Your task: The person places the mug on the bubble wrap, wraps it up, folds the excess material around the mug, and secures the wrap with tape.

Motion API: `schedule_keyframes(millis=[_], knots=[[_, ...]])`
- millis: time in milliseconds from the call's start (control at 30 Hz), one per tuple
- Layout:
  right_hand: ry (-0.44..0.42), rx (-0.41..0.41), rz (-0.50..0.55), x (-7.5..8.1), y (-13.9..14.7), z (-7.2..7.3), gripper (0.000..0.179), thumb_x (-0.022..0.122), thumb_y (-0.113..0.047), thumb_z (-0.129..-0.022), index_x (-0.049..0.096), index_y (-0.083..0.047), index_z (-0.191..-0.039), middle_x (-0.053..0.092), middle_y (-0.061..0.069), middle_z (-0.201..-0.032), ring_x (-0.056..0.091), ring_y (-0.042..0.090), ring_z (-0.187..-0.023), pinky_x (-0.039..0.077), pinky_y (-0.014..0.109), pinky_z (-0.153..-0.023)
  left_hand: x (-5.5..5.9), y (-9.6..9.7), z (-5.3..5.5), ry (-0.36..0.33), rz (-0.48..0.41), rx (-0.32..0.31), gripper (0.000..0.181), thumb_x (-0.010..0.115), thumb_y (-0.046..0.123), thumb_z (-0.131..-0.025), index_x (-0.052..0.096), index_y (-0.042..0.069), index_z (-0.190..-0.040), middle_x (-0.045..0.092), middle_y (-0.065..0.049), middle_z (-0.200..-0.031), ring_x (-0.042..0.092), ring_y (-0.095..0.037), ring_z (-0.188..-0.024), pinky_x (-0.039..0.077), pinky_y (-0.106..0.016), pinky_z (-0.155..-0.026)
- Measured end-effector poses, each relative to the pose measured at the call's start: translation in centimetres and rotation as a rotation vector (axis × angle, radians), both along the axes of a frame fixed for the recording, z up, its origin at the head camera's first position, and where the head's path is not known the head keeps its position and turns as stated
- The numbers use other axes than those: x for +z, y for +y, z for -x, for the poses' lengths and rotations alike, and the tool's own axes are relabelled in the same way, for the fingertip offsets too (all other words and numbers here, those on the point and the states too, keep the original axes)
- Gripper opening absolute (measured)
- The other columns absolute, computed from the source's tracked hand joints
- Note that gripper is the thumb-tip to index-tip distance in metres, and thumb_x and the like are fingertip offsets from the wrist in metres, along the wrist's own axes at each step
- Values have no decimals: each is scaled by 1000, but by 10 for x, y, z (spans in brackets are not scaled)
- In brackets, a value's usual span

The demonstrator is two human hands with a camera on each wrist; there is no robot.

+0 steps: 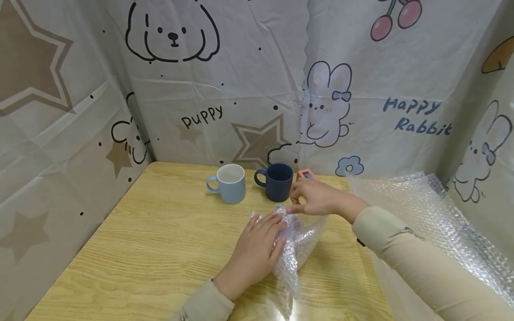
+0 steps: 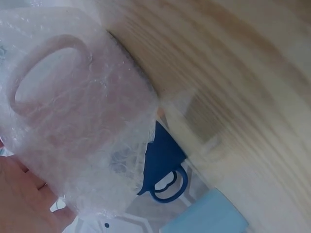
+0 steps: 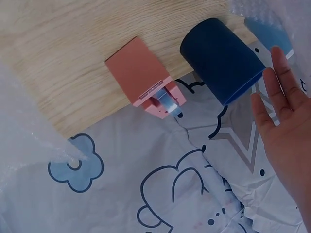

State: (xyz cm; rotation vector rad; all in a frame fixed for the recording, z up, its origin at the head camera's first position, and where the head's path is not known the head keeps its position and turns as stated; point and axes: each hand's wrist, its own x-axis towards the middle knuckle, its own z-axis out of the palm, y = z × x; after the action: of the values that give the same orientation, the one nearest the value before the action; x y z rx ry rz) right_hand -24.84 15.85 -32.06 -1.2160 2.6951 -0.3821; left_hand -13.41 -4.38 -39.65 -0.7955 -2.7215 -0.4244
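While the left hand lies with fingers extended on a bubble-wrap bundle at the lower centre of the head view, the right hand has bent fingers at its top edge; whether these pinch the film cannot be told. Behind, near the middle of the frame, a light-blue mug and a navy mug stand upright on the wooden table, and a loose bubble-wrap sheet fills the right side.

From the left wrist, a pinkish mug shows through the film at left, its handle toward the upper left; the left hand's loosely spread fingers are at lower left, gripping nothing visible.

From the right wrist, the visible fingers stretch in from the right edge beside the navy mug, and a coral-pink box lies above centre.
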Motion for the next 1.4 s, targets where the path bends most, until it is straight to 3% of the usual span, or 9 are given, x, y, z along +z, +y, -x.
schedule_keyframes(millis=[167,533,700,933,1400], knots=[[97,29,-39,0,1,3,39,73,-44,-88,54,-22,-63,59,-8,-84,51,16,-85,45,35,-79,1,0,0,-14,0,5,41,42,38,-105,59,15,-135,48,-2,-149,37,-18,-142,19,-47,-120],[239,120,-51,11,-2,4,41,79,-41,-82,52,-22,-57,57,-10,-78,47,16,-79,37,34,-81,0,2,-1,16,-6,15,42,46,37,-104,57,12,-135,50,-4,-147,40,-19,-140,21,-47,-119],[238,120,-78,12,-3,5,42,79,-40,-82,51,-21,-56,57,-9,-81,45,16,-78,37,36,-81,-1,1,1,46,-5,20,48,49,37,-102,50,10,-142,53,-5,-145,44,-21,-137,24,-47,-118],[233,110,-112,10,-1,6,42,80,-40,-81,51,-22,-56,58,-9,-82,44,16,-79,38,37,-85,1,1,5,105,57,-2,50,48,38,-100,47,19,-147,56,0,-139,47,-19,-131,33,-44,-112],[254,109,-145,9,0,7,28,77,-32,-85,61,-19,-65,54,-9,-78,45,17,-80,41,39,-90,2,2,8,26,91,9,46,44,41,-101,53,21,-142,52,1,-140,44,-21,-131,31,-47,-112]])
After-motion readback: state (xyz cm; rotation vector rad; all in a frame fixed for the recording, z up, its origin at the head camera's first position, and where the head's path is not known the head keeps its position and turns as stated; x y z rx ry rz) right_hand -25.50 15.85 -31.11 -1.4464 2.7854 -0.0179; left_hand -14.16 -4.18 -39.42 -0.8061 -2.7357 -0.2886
